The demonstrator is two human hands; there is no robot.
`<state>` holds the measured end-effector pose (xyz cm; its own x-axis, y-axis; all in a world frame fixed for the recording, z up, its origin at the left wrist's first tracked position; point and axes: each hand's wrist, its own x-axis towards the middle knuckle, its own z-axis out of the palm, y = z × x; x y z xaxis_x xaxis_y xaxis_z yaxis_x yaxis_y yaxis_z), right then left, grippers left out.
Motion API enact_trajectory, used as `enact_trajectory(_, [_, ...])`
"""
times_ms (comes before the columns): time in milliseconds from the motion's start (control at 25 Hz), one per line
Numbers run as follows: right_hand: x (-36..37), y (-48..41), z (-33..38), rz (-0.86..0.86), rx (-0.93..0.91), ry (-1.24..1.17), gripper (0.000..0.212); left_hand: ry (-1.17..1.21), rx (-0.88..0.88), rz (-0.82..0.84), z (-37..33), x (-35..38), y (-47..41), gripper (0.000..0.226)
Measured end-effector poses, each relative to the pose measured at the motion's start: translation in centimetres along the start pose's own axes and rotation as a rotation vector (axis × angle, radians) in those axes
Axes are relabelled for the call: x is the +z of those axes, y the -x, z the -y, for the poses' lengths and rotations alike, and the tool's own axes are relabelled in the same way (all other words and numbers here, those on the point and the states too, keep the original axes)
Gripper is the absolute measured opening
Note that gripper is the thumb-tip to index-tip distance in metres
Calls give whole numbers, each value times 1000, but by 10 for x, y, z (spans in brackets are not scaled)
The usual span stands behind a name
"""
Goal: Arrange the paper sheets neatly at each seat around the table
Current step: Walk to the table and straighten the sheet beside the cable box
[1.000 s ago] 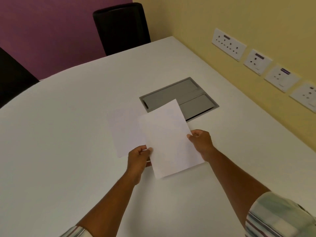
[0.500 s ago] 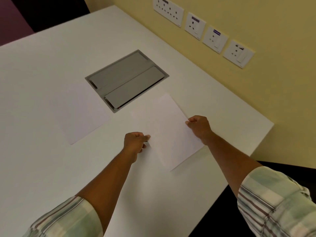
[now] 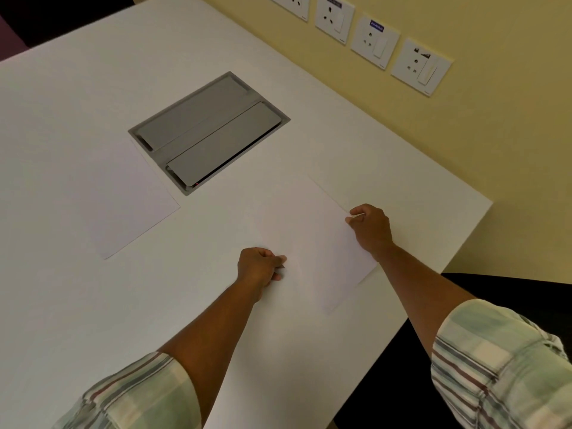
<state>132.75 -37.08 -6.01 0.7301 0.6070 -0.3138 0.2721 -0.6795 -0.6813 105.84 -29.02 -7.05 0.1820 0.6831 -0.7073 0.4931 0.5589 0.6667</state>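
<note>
Head view: the sheet (image 3: 309, 239), held above the counter (image 3: 93, 305) a second ago, now lies flat near the right end by the near edge, well apart from a second sheet (image 3: 123, 199) left of the grey hatch (image 3: 207, 131). It is judged delivered to this seat, with only squaring left. The left hand (image 3: 260, 267) pinches its left edge with curled fingers (image 3: 278, 260). The right hand (image 3: 370, 227) likewise pinches the right edge.
</note>
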Motion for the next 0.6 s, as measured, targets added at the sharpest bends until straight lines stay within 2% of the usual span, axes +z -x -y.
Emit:
enact_trajectory(200, [10, 0, -11, -57, -67, 119, 25, -86, 59, -31, 3, 5, -1, 32])
enact_trajectory(360, [12, 18, -14, -139, -214, 404, 50, -405, 178, -129, 9, 1, 3, 40])
enact_trajectory(480, [21, 49, -16, -185, -348, 525, 67, -662, 428, -219, 13, 1, 10, 43])
enact_trajectory(560, [31, 73, -20, -149, -428, 601, 83, -863, 630, -237, 14, 5, 11, 68])
enact_trajectory(600, [36, 84, -23, -97, -447, 658, 94, -978, 674, -209, 14, 8, 11, 83])
